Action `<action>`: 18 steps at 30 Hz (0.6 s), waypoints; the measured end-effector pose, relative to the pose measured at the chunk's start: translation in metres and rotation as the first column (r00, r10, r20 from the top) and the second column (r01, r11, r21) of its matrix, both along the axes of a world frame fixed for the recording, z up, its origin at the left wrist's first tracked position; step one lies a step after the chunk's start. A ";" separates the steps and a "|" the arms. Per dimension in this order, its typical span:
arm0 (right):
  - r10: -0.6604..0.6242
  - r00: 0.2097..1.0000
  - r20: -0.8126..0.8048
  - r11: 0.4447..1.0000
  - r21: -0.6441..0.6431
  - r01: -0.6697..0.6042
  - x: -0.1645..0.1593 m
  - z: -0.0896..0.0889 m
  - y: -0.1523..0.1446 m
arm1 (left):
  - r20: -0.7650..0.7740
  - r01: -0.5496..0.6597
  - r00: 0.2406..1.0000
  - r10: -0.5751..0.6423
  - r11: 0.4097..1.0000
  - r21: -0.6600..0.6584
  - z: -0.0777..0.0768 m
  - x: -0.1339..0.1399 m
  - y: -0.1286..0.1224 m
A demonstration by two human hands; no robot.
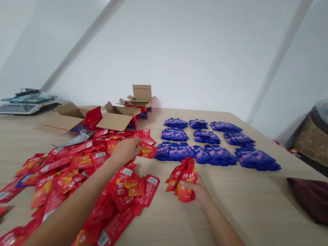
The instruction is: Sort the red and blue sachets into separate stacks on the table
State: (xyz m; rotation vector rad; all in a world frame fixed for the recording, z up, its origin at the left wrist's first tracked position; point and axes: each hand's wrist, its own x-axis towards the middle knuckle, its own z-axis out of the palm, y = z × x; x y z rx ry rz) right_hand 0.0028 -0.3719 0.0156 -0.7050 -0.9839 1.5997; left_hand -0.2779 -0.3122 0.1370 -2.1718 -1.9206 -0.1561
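My left hand (pixel 126 149) reaches over the far side of the pile and pinches a red pouch (pixel 148 151) with orange fruit printed on it. Below and around that arm spreads a heap of similar red pouches (pixel 65 178), some showing white barcode labels. To the right, my right hand (pixel 200 191) is closed around a small bunch of red pouches (pixel 184 179), held upright just above the table. Behind this bunch lie purple-blue pouches (pixel 213 154), grouped in fanned stacks in rows.
Open cardboard boxes (pixel 117 118) stand behind the red heap. At the far left are stacked flat items with a cable (pixel 28 100). A dark red cloth (pixel 319 199) lies on the wooden table (pixel 248 218) at right, near a patterned chair (pixel 326 141).
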 end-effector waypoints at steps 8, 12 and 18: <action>0.271 0.949 0.162 0.958 0.054 -0.283 -0.002 -0.006 -0.007 | 0.330 0.643 0.759 -0.561 0.725 -0.246 -0.015 0.093 -0.035; 0.214 0.967 0.135 0.976 0.013 -0.218 -0.004 -0.007 -0.006 | 0.685 0.664 0.605 -0.407 0.732 -0.151 -0.037 0.084 -0.006; -0.061 0.998 -0.023 0.993 -0.105 0.058 0.000 -0.005 0.005 | 0.355 0.056 0.935 0.015 0.980 -0.189 -0.075 0.017 0.047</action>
